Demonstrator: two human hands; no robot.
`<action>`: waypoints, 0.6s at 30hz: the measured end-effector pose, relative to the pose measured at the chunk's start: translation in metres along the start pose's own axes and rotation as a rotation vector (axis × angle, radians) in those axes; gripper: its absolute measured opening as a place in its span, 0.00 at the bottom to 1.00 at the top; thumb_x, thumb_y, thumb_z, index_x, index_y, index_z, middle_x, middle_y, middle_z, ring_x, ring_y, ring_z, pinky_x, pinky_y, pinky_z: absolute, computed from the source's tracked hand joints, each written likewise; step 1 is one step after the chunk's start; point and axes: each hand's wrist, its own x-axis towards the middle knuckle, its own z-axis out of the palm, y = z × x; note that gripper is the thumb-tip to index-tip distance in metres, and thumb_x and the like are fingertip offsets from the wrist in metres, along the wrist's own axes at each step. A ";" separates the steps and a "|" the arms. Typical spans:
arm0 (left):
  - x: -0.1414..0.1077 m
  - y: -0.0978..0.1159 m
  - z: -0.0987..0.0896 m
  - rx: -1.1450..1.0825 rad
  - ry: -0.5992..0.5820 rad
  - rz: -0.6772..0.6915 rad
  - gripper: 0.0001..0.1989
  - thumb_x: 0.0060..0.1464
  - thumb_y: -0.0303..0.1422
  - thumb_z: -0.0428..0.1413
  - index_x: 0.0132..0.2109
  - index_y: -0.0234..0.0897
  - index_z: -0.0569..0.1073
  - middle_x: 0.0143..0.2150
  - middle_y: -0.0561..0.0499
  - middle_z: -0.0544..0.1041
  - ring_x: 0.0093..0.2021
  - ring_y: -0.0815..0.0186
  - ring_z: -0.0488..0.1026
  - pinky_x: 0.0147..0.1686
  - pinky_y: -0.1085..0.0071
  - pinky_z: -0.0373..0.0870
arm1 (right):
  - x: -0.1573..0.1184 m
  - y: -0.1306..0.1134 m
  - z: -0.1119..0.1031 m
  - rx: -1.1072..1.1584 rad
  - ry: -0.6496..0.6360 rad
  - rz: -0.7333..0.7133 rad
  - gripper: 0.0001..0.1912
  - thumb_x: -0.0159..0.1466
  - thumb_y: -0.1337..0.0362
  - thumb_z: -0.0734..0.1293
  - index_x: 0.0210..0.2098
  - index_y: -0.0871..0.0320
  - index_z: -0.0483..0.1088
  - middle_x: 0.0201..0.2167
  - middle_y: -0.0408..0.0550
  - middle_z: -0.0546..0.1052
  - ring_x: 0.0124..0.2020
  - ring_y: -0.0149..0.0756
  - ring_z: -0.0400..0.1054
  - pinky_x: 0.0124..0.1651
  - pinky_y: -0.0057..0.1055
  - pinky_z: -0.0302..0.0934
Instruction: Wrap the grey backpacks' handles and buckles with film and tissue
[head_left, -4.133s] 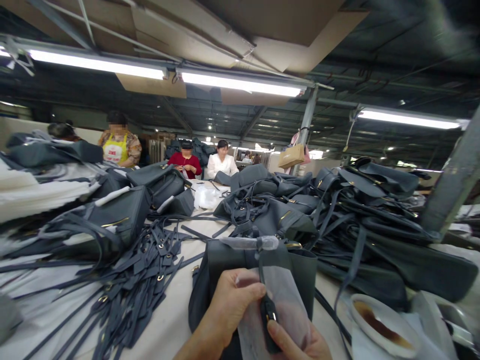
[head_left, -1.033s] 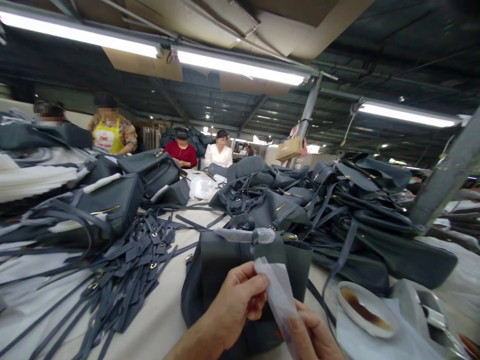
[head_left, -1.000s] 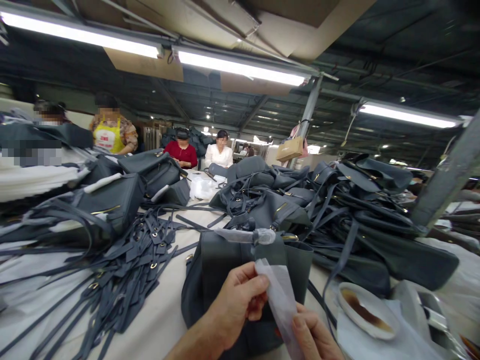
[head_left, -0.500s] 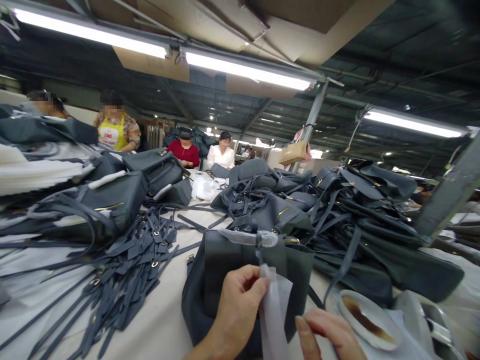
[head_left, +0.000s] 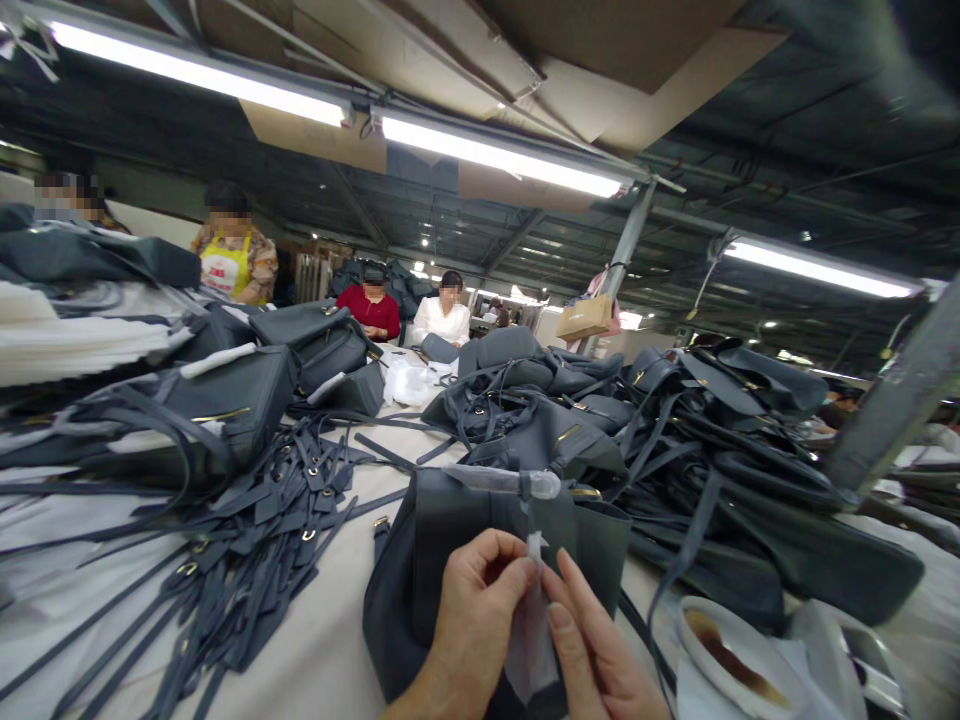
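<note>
A dark blue-green leather backpack stands upright on the table in front of me. Thin white tissue paper hangs down its front, narrow and folded lengthwise. My left hand pinches the upper part of this paper between thumb and fingers. My right hand is pressed against the paper's right side, its thumb and fingers close together at the folded edge. More translucent wrapping covers the handle at the top of the bag. Whatever lies inside the folded paper is hidden.
Loose straps with gold buckles are heaped to the left, near stacked white paper. Piled dark bags fill the right. A white dish with brown residue sits at lower right. Several co-workers are across the table, one in a red top.
My right hand has moved left and up onto the tissue paper. The paper, spread wide before, is now folded narrower. My left hand keeps its pinch.
</note>
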 end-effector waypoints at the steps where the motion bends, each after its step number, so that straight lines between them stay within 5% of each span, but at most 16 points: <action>1: -0.001 0.002 -0.001 0.004 -0.007 -0.002 0.09 0.46 0.38 0.58 0.28 0.35 0.72 0.19 0.58 0.64 0.18 0.74 0.55 0.18 0.75 0.51 | 0.005 -0.001 0.001 0.058 -0.013 0.069 0.27 0.59 0.48 0.70 0.55 0.50 0.73 0.48 0.48 0.81 0.55 0.51 0.71 0.59 0.42 0.64; 8: 0.002 0.001 -0.002 -0.068 0.054 -0.011 0.11 0.42 0.36 0.61 0.30 0.37 0.67 0.20 0.60 0.66 0.17 0.76 0.56 0.18 0.76 0.54 | 0.035 -0.016 0.013 0.589 -0.208 0.376 0.36 0.50 0.56 0.79 0.55 0.56 0.67 0.37 0.47 0.83 0.40 0.41 0.77 0.45 0.33 0.71; 13: 0.007 0.001 -0.004 -0.016 -0.008 -0.075 0.16 0.43 0.42 0.62 0.32 0.32 0.73 0.21 0.56 0.67 0.18 0.73 0.58 0.15 0.76 0.53 | 0.042 -0.020 0.017 0.673 -0.198 0.336 0.33 0.49 0.61 0.80 0.51 0.55 0.69 0.32 0.42 0.81 0.32 0.32 0.75 0.38 0.27 0.69; 18: 0.008 -0.004 -0.005 0.000 -0.012 -0.051 0.17 0.45 0.44 0.62 0.25 0.36 0.68 0.17 0.59 0.63 0.16 0.74 0.56 0.15 0.76 0.52 | 0.050 -0.011 0.014 0.471 -0.154 0.201 0.30 0.52 0.59 0.78 0.52 0.54 0.69 0.32 0.39 0.80 0.35 0.30 0.74 0.42 0.23 0.66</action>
